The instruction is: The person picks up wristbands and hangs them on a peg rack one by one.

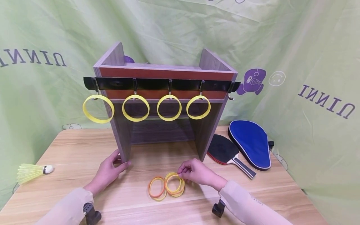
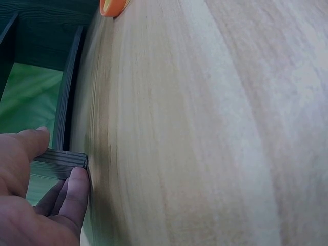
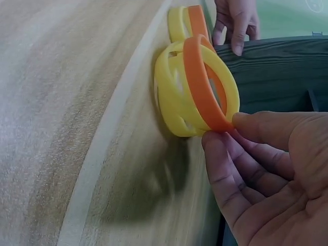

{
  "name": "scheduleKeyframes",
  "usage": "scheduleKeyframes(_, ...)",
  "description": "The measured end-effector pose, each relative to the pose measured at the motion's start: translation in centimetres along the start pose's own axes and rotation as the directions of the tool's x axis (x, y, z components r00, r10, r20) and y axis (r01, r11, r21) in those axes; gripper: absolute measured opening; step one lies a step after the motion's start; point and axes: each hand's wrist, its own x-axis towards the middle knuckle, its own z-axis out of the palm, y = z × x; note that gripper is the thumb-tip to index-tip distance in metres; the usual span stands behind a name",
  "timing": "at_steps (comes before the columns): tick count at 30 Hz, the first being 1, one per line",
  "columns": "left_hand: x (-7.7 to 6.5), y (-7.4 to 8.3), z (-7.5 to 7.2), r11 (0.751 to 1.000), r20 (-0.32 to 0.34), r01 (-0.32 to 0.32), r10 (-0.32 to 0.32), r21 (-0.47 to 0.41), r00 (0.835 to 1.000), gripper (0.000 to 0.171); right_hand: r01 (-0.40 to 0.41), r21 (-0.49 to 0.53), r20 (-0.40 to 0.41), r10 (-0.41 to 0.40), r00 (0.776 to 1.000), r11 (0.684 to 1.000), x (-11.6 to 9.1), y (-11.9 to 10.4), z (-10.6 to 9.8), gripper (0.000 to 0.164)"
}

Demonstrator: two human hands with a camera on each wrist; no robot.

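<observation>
My left hand [image 1: 109,171] holds the bottom front corner of the grey wooden shelf's left side panel [image 1: 121,134]. In the left wrist view, thumb and fingers lie on either side of the panel's end [image 2: 64,159]. With thumb and fingertips, my right hand [image 3: 277,174] pinches the lower edge of an orange ring [image 3: 197,77]. Yellow rings [image 3: 169,97] lie against it in the same stack; whether one is also pinched, I cannot tell. Just left of this stack, in the head view, a second stack holds orange and yellow rings [image 1: 149,187] on the tabletop.
A black rail [image 1: 121,83] with hooks crosses the shelf front. Several yellow rings [image 1: 97,120] hang there; the far-right hook [image 1: 231,96] carries none. A black table tennis bat [image 1: 223,148] and blue case [image 1: 248,143] lie right, a yellow shuttlecock [image 1: 29,172] left.
</observation>
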Motion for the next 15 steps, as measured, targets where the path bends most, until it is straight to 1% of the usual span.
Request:
scheduleKeyframes(6,0.12,0.07,-0.09,1.000,0.003,-0.003,0.003,-0.001,1.000,0.069,0.055,-0.064,-0.016,-0.056,0.998,0.996,0.16,-0.06,-0.01,0.007)
scheduleKeyframes(9,0.12,-0.08,-0.10,1.000,0.006,0.004,-0.004,-0.001,1.000,0.071,0.078,-0.073,-0.012,-0.079,0.997,0.994,0.36,-0.10,0.04,0.008)
scheduleKeyframes(12,0.06,-0.18,-0.08,1.000,0.006,0.005,-0.005,-0.005,1.000,0.071,0.083,-0.024,0.008,-0.083,0.997,0.996,0.51,-0.12,0.02,0.012)
scheduleKeyframes(15,0.11,-0.20,-0.06,1.000,0.001,-0.004,0.004,-0.003,1.000,0.071,0.049,0.081,0.028,-0.052,0.998,0.995,0.48,-0.22,-0.15,0.018)
